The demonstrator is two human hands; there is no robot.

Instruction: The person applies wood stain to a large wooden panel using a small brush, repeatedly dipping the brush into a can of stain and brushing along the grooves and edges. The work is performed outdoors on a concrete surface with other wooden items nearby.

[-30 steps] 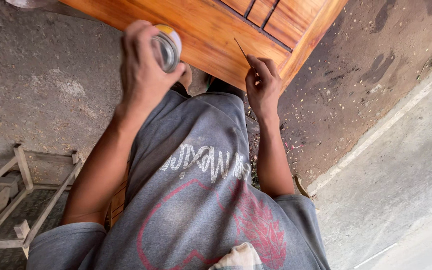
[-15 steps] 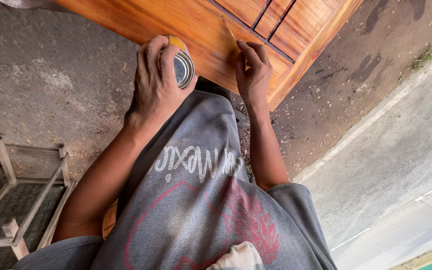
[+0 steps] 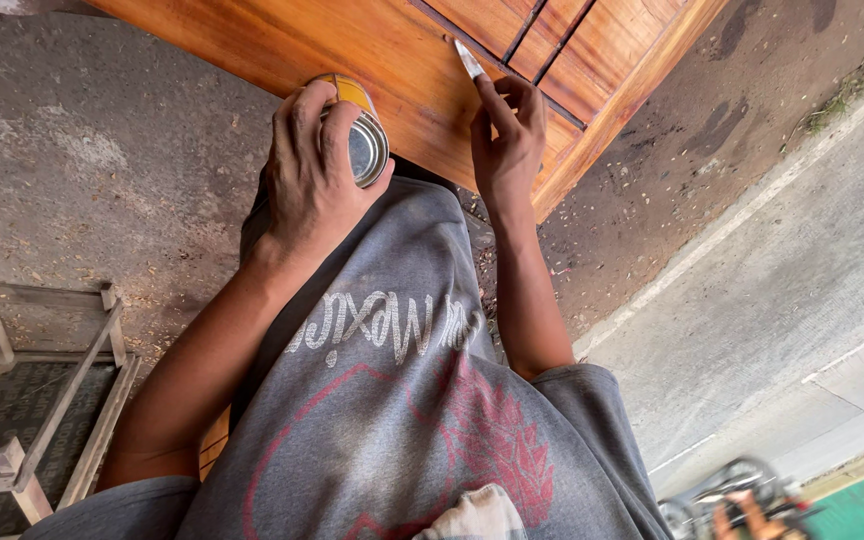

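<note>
Left grip [image 3: 317, 175] wrapped around yellow can [image 3: 360, 135]; right grip [image 3: 507, 140] pinches small blade [image 3: 469, 60], tip on wooden door panel [image 3: 372, 50].

A single camera sits on the person's head and looks steeply down along the chest, so the grey shirt [image 3: 392, 400] fills the lower middle of the view at close range. Both forearms reach away from the lens toward the wooden panel [image 3: 372, 50] at the top edge. Bare ground [image 3: 82, 170] and road [image 3: 802, 280] lie farther below on either side.
</note>
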